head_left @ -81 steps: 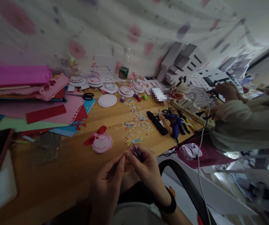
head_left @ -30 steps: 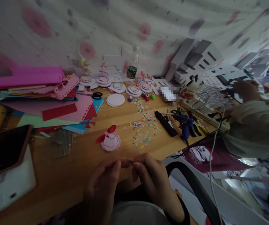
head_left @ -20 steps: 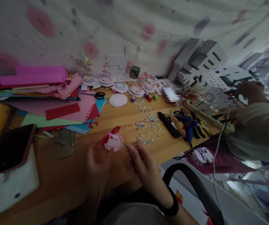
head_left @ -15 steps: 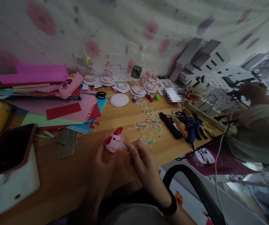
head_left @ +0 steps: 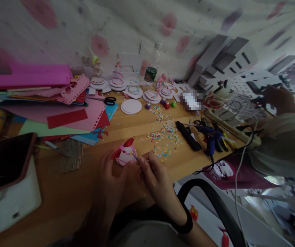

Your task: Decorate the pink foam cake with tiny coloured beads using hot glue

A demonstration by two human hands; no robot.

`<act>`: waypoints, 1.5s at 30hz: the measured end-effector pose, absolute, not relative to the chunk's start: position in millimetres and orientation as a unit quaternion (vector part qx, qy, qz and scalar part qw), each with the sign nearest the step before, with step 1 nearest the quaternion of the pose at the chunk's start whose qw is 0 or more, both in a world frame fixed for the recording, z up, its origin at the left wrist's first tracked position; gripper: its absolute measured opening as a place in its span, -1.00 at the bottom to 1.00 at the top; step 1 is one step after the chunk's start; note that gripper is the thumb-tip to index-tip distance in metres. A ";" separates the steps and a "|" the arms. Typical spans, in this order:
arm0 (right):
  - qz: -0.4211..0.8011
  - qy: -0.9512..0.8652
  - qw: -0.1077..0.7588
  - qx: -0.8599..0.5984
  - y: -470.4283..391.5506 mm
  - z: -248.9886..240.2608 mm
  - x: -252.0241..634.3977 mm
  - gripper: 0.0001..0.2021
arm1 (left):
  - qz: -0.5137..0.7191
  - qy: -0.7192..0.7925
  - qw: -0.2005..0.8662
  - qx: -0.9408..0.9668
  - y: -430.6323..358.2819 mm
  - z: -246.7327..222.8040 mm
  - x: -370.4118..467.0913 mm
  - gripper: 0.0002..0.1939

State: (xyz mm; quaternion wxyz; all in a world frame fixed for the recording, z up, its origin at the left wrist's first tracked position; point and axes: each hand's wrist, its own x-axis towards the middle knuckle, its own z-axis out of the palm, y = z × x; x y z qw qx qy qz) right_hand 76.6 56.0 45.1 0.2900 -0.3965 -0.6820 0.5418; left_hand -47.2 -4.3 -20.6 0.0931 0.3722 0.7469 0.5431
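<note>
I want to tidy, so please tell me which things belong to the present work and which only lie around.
In the work:
red-bowed pink piece
left hand at its edge
slim pointed tool in right hand
probably loose confetti

Seemingly lying about:
phone
bottle
glue gun
black-handled scissors

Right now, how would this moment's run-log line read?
left hand: at pink-white craft, contact unclear | right hand: grip on tweezers, tips at craft | nearby: confetti

On your table (head_left: 127, 133), the paper craft (head_left: 129, 154) lies between your left hand (head_left: 111, 175) and the tweezers (head_left: 135, 157) in your right hand (head_left: 154, 171). The phone (head_left: 7, 164) is near left, paper sheets (head_left: 40, 127) beyond it. To the right lies confetti (head_left: 155, 136), then the glue gun (head_left: 210, 142).
</note>
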 end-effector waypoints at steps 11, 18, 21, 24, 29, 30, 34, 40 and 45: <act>0.548 -0.678 0.284 -0.400 56.9 44.3 75.1 -0.65 | 0.554 0.744 0.082 0.366 -3.1 -16.4 -45.0 -0.54; 0.565 -0.668 0.284 -0.393 56.6 41.5 74.5 -0.66 | 0.534 0.751 0.084 0.380 -4.6 -12.2 -45.1 -0.59; 0.551 -0.682 0.282 -0.390 56.8 43.3 75.1 -0.70 | 0.542 0.749 0.084 0.371 -3.9 -11.1 -44.2 -0.62; 0.500 -0.720 0.278 -0.394 57.8 48.7 76.0 -0.73 | 0.556 0.743 0.064 0.368 -2.5 -11.8 -44.6 -0.61; 0.448 -0.758 0.272 -0.389 59.5 56.2 76.4 -0.72 | 0.552 0.749 0.057 0.362 -1.1 -8.8 -44.5 -0.63; 0.443 -0.761 0.267 -0.391 59.6 56.5 76.3 -0.73 | 0.551 0.749 0.058 0.363 -1.0 -8.0 -44.2 -0.63; 0.416 -0.778 0.252 -0.398 59.3 55.1 76.3 -0.73 | 0.549 0.750 0.057 0.364 -1.2 -8.7 -44.3 -0.62; 0.375 -0.799 0.253 -0.397 59.0 53.7 76.9 -0.74 | 0.529 0.758 0.031 0.381 -1.6 -15.3 -46.1 -0.64; 0.349 -0.812 0.260 -0.389 59.2 54.0 77.2 -0.74 | 0.538 0.751 0.039 0.382 -1.9 -17.8 -46.9 -0.62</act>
